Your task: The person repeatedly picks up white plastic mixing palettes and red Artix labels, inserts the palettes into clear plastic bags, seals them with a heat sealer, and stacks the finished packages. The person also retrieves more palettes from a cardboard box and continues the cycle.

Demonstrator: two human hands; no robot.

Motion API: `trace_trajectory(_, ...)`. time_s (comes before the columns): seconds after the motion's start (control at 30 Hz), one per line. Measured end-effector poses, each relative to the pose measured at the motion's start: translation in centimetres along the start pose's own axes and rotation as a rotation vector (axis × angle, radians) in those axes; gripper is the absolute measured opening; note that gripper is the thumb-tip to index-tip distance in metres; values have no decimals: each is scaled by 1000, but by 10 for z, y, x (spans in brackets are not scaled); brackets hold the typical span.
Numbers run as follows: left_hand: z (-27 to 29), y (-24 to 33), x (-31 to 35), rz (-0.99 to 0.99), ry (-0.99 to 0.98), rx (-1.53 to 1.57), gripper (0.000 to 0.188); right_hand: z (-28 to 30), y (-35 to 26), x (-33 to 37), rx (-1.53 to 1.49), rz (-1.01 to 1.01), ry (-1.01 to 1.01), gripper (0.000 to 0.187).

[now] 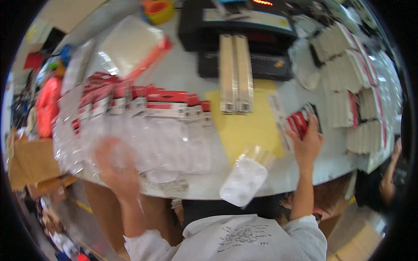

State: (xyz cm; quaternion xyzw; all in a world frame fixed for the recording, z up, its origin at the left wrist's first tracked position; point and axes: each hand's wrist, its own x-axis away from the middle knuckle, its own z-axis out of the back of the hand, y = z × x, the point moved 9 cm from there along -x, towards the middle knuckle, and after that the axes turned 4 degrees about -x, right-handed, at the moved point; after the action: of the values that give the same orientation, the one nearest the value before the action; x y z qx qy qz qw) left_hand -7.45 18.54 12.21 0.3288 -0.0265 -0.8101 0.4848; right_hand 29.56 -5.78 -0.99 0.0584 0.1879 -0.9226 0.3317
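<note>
My right hand (308, 145) is closed around a red-and-black printed card (297, 125), over the right edge of a yellow sheet (237, 130). Smeared by motion, my left hand (114, 163) is at the row of clear plastic packs (174, 141) on the left; whether it holds anything does not show. Red-and-white header cards (167, 104) top those packs. Between my hands, a white tray with round hollows (244, 180) lies slanted at the table's front edge, with clear plastic at its upper end.
Two long beige strips (228, 78) extend from a black machine (196, 26) onto the yellow sheet. White card stacks (342, 71) stand at right, near another person's arm (389, 178). Clear bags (126, 48) and a yellow tape roll (160, 13) lie at the back left.
</note>
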Motion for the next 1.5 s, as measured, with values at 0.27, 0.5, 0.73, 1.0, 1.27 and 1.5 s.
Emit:
trace_trajectory(0.27, -147, 133, 121, -94, -610, 351, 32, 4, -1, 14, -115, -26, 103, 63)
trace_trajectory(0.5, -154, 136, 107, 108, -854, 670, 19, 39, -7, -4, -407, -234, 9, 49)
trace_trajectory(0.73, -139, 129, 140, 775, -1140, 1298, 18, 27, -103, 14, -825, 33, -756, 43)
trace_trajectory(1.0, -132, 112, 127, 524, -942, 1099, 11, 10, -136, 22, -745, 114, -953, 35)
trace_trajectory(1.27, -118, 93, 114, 446, -720, 879, 15, 19, -142, 7, -682, 281, -744, 33)
trace_trajectory(1.5, -126, 66, 111, 667, -525, 921, 22, -18, -104, 42, -1116, -241, -1006, 9)
